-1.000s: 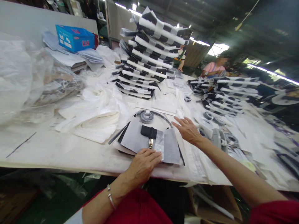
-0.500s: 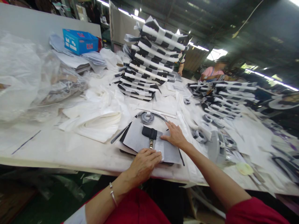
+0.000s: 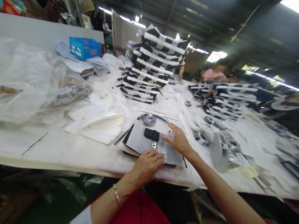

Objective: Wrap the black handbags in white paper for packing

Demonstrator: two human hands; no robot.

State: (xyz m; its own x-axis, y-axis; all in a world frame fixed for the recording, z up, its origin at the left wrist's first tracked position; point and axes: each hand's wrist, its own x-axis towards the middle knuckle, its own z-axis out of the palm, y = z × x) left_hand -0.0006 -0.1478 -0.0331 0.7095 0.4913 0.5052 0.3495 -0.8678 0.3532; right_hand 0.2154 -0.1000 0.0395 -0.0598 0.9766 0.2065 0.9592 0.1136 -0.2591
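A flat bag wrapped in grey paper (image 3: 140, 140) lies near the table's front edge, with a black tab and gold clasp (image 3: 154, 145) showing in its middle. My left hand (image 3: 147, 165) rests on its near edge, fingers flat and together on the wrapping. My right hand (image 3: 178, 140) lies flat on the right side of the grey paper, fingers stretched out. A coiled grey strap (image 3: 149, 119) sits just behind the bag.
A tall stack of black-and-white wrapped bags (image 3: 151, 68) stands behind; a lower stack (image 3: 224, 96) is at the right. White paper sheets (image 3: 102, 119) and clear plastic bags (image 3: 28, 84) lie left, a blue box (image 3: 85, 47) far left. A person in pink (image 3: 213, 74) works across the table.
My right hand came back from the right and settled flat on the grey wrapping. My left hand stayed on the bag's near edge.
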